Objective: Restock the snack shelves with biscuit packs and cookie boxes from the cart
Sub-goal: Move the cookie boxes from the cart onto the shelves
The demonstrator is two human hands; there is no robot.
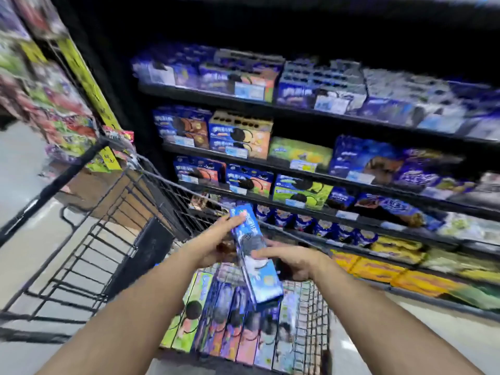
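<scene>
Cookie box (255, 257) gripped between both hands (216, 243) (295, 262).

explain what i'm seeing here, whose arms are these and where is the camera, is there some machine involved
There is no machine here: these are a person's two bare arms. It is a single picture, taken by a wide-angle camera worn on the person's head and looking forward and down. That is why the edges bend, and motion blurs it too. The left hand holds the upper end of a blue box of cookies. The right hand holds it around the middle, above a wire cart. Inside the cart, more cookie boxes stand packed side by side. To the right are dark shelves stocked with similar boxes and packs. The box in the hands is probably headed for a shelf.
</scene>
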